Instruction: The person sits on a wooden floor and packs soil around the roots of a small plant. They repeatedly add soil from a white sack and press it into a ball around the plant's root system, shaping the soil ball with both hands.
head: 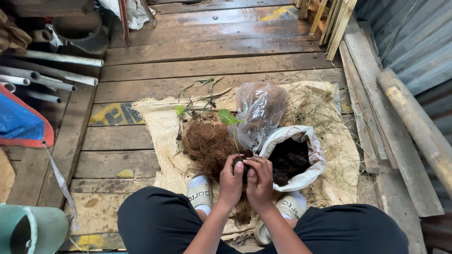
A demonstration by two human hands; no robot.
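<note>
My left hand [230, 181] and my right hand [259, 181] are cupped together around a dark soil ball [240, 164] at the base of a thin seedling with a green leaf [227, 116]. Brown coconut fibre hangs below my hands. A pile of the same brown fibre [207, 143] lies on a burlap sack [155, 122] just ahead of them. To the right stands an open white bag of dark soil [289, 160]. A clear plastic bag [261, 110] stands behind it.
Wooden plank floor [212, 56]. White pipes [52, 70] and a blue tarp [19, 122] lie at left, a green bucket [33, 230] at lower left. Wooden planks [372, 117], a bamboo pole [414, 122] and a corrugated metal wall sit at right. A dark bucket [82, 30] stands at the back.
</note>
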